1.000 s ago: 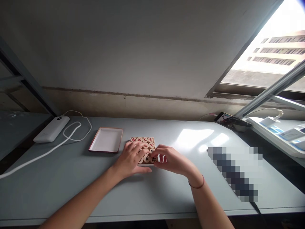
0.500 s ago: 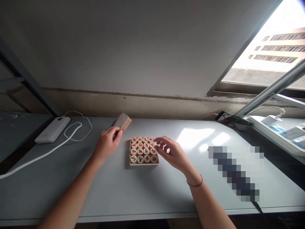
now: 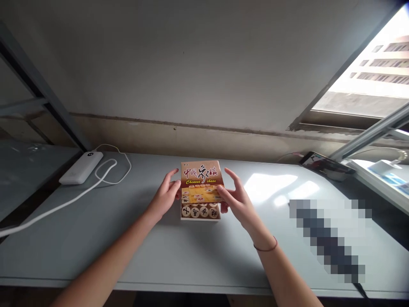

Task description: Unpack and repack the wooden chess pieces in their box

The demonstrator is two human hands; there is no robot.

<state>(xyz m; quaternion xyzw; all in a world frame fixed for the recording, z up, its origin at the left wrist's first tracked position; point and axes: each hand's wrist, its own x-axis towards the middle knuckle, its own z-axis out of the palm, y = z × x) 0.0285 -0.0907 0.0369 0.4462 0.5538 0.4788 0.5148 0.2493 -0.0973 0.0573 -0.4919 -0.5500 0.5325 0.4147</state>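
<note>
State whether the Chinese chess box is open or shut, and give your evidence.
Open: the box shows its front row of chess pieces uncovered past the near edge of the lid.

Living or study quarters, probably a dormitory-type room; the exact kind of lodging cannot be determined. A plain grey desk (image 3: 143, 256) stands against a bare wall (image 3: 191, 76), between a metal post (image 3: 60, 102) at left and a slanting metal rail (image 3: 367, 134) at right. Personal belongings indicate private use: a white power bank (image 3: 81, 167), a looped cable (image 3: 57, 209), a phone (image 3: 327, 165) and a printed Chinese chess lid (image 3: 201, 172). Through the window (image 3: 345, 119), a multi-storey building (image 3: 386, 66) is visible.
</note>
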